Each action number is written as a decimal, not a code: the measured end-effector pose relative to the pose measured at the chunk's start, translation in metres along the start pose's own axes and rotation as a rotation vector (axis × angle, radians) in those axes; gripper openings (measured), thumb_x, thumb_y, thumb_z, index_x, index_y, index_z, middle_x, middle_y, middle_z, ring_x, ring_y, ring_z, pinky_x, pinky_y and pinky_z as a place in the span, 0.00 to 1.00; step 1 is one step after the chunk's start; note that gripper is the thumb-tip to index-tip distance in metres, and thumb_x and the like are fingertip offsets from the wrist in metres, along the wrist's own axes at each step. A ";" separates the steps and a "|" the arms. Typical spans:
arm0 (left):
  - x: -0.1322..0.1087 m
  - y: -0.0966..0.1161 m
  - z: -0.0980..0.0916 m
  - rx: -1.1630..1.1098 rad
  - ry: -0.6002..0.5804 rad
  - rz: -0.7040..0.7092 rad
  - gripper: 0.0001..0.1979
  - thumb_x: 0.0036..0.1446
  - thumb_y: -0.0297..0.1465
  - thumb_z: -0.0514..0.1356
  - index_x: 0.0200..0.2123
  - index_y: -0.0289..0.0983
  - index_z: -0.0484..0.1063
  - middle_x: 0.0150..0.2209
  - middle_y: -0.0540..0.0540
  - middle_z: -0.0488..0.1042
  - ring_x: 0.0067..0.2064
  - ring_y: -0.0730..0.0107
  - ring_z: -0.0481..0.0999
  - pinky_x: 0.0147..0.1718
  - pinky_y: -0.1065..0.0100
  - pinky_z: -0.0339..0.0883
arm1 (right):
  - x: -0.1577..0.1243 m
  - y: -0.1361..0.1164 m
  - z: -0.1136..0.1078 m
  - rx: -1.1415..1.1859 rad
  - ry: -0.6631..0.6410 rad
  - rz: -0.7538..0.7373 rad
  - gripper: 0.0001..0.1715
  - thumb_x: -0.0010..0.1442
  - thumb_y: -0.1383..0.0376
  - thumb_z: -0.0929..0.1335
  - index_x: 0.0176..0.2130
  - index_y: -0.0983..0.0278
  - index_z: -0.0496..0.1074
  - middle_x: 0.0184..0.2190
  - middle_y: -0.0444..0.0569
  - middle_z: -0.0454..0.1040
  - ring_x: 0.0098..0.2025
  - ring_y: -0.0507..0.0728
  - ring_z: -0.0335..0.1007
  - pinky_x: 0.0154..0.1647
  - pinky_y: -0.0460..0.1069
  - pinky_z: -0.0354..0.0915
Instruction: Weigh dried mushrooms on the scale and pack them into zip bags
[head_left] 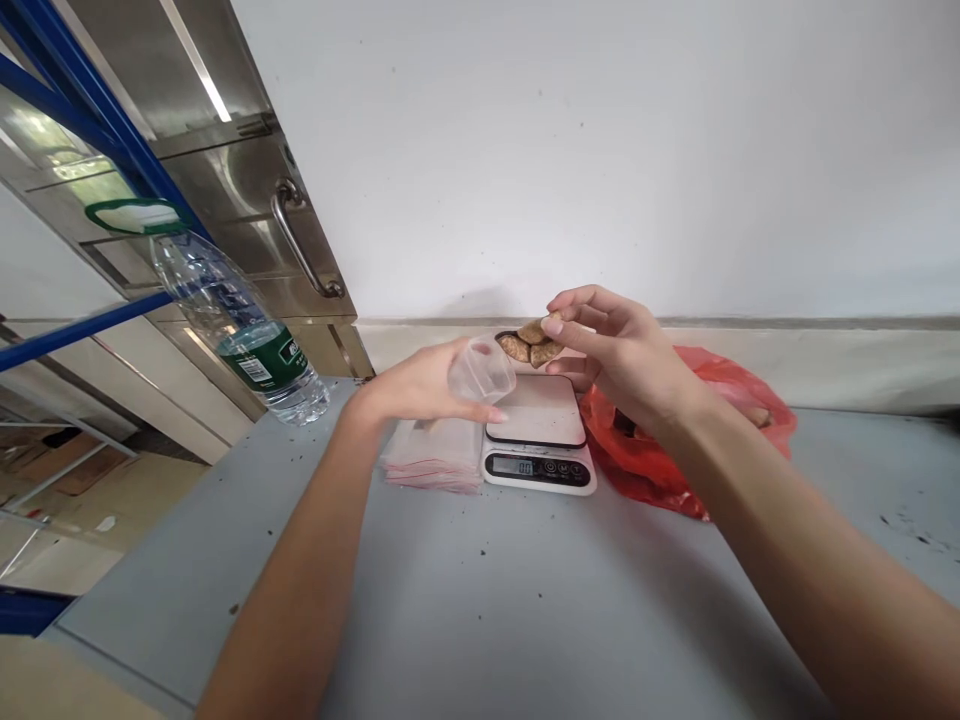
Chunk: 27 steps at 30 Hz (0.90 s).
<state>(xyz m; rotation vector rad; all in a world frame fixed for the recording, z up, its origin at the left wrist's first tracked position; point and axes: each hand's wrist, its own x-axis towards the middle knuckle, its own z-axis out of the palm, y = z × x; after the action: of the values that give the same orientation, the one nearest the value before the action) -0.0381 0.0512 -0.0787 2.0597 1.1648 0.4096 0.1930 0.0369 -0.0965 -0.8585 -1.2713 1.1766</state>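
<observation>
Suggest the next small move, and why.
Probably lower the brown pieces onto the scale plate: the right hand grips them, seemingly just above it, its visible part is bare, and the display seems to read zero. The left hand holds translucent plastic beside them.

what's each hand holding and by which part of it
The left hand holds a translucent plastic cup around its side. The right hand holds rough brown lumps, thumb over the upper one's end.
</observation>
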 end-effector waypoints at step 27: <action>-0.001 0.018 0.003 -0.343 0.024 0.299 0.29 0.54 0.52 0.73 0.51 0.38 0.82 0.47 0.39 0.85 0.49 0.52 0.85 0.45 0.60 0.81 | -0.024 -0.044 -0.011 -0.611 -0.183 -0.357 0.18 0.59 0.48 0.75 0.29 0.58 0.75 0.43 0.53 0.80 0.50 0.67 0.76 0.47 0.61 0.73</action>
<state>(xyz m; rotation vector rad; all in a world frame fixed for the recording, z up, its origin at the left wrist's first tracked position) -0.0258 0.0431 -0.0672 1.9264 0.7367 0.7259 0.2134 0.0054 -0.0622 -0.9147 -1.8943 0.5899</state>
